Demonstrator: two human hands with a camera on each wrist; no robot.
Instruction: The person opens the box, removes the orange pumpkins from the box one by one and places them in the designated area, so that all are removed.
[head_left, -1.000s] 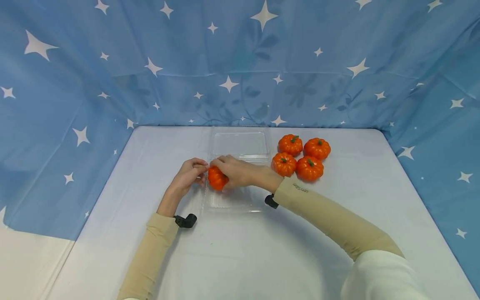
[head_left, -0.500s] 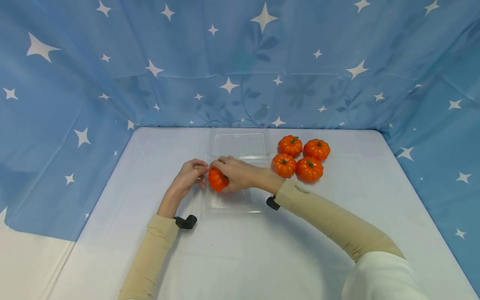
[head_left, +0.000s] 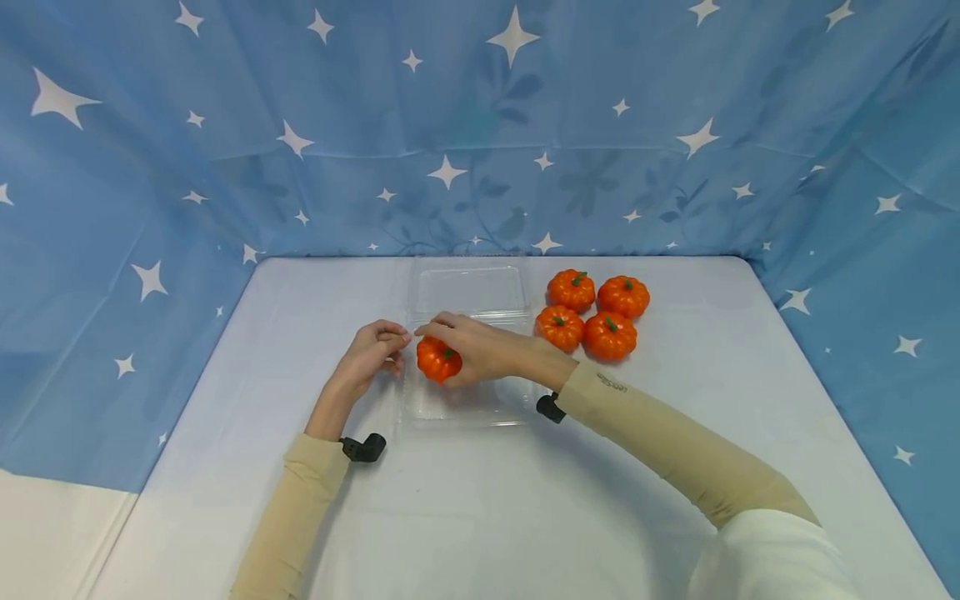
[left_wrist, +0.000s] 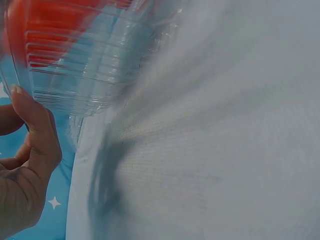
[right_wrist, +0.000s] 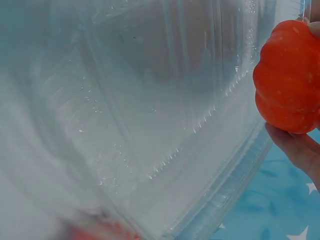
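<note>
A clear plastic clamshell container (head_left: 491, 410) lies with its lid (head_left: 470, 290) folded back toward the curtain. Inside its left part is a small orange pumpkin (head_left: 433, 362), green stem facing right. My right hand (head_left: 486, 348) grips this pumpkin from the right; the right wrist view shows the thumb against the pumpkin's ribbed side. Over at the container's left edge, my left hand (head_left: 371, 354) pinches the rim. In the left wrist view its thumb lies against the clear ribbed wall (left_wrist: 75, 75), with orange showing through.
Several more orange pumpkins (head_left: 610, 337) stand grouped on the white table (head_left: 480, 508), just right of the container. A blue curtain (head_left: 337, 200) with white stars hangs behind and along the sides.
The pumpkin in my right hand has turned, so its green stem now shows. My left hand keeps its place at the rim. The head view has shifted slightly.
</note>
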